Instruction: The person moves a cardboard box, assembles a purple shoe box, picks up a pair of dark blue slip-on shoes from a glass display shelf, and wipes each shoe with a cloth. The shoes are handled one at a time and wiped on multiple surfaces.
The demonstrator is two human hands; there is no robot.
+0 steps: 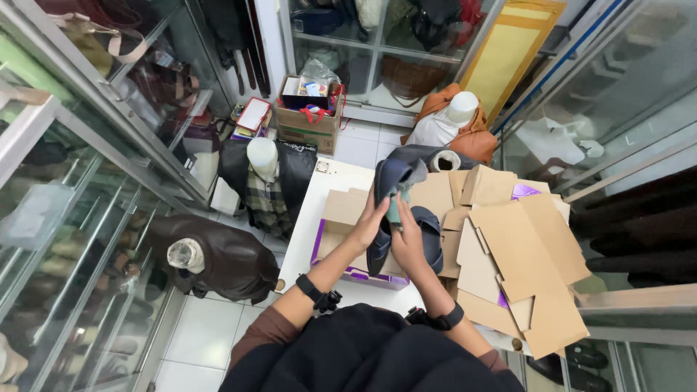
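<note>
Above the white table (305,232): left hand (372,221) grips a raised dark shoe (392,181); right hand (408,243) pinches a cloth (396,207) on it; second shoe (430,236) lies untouched.

Between the left hand (370,218) and the right hand (408,243) sits a dark navy shoe (392,181) with a teal-grey cloth (396,207) pressed against it. Just right of the right hand lies a second navy shoe (430,236). Under both hands is a tan cardboard box (345,207) with a purple side, on a white table (308,232). Further right of the hands, plain brown cardboard sheets (523,254) show slips of purple between them. Both wrists carry black bands, above brown sleeves. Left of the left hand stand a dark brown leather jacket (232,261) and a black jacket with a grey-green plaid scarf (265,199). Beyond the hands, an orange-brown garment (475,134) and a yellow mat (508,43)
</note>
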